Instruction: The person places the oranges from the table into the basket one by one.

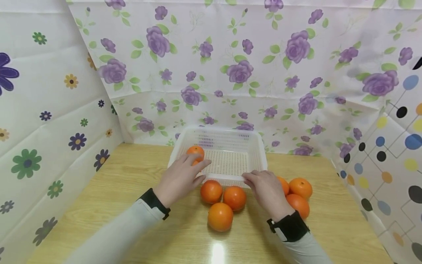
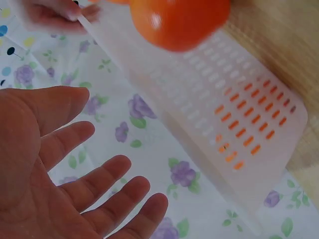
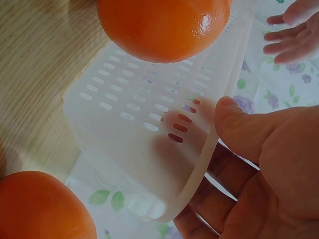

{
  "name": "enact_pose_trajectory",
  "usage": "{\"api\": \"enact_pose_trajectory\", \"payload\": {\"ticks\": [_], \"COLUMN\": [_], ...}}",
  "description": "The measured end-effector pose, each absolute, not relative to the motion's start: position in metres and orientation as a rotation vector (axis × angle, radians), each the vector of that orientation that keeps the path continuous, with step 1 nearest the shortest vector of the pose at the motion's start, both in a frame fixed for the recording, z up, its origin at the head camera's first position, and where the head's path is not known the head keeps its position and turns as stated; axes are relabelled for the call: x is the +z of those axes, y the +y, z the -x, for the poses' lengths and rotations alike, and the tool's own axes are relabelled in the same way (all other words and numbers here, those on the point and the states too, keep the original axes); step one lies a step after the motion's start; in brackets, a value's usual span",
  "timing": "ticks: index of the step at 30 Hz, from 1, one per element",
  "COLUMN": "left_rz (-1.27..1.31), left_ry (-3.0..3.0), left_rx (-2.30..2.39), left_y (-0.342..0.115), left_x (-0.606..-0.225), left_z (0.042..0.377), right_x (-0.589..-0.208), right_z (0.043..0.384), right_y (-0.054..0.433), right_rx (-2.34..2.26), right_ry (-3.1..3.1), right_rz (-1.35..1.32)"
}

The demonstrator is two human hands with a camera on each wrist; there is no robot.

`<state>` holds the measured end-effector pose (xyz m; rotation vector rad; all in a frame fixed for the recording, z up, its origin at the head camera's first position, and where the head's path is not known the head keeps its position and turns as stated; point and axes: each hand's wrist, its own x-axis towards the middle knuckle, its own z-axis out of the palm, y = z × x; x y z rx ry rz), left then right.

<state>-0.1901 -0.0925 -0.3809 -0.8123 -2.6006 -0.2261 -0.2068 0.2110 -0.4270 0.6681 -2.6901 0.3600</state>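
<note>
The left hand [image 1: 182, 176], fingers spread, is hovering empty at the left of a white slotted basket [image 1: 227, 161], the right hand [image 1: 266, 189] is pinching its rim, and glossy orange fruits [image 1: 220, 217] are sitting inside, before and right of it.

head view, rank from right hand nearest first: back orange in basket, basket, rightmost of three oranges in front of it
1. Basket: right hand grips its rim.
2. Rightmost of three oranges: left of the hand.
3. Back orange: inside, at left.
</note>
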Motion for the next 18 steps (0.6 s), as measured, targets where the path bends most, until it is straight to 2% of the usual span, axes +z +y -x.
{"api": "enact_pose_trajectory", "payload": {"ticks": [18], "left_rz": [0.929], "left_ry": [-2.555], "left_rx": [-0.234], "left_y": [-0.076], "left_x": [-0.405], "left_z": [0.145], "right_x": [-0.428], "right_z": [0.206], "right_y": [0.211], "right_rx": [0.374], "right_ry": [-2.697], "right_rz": [-0.665]}}
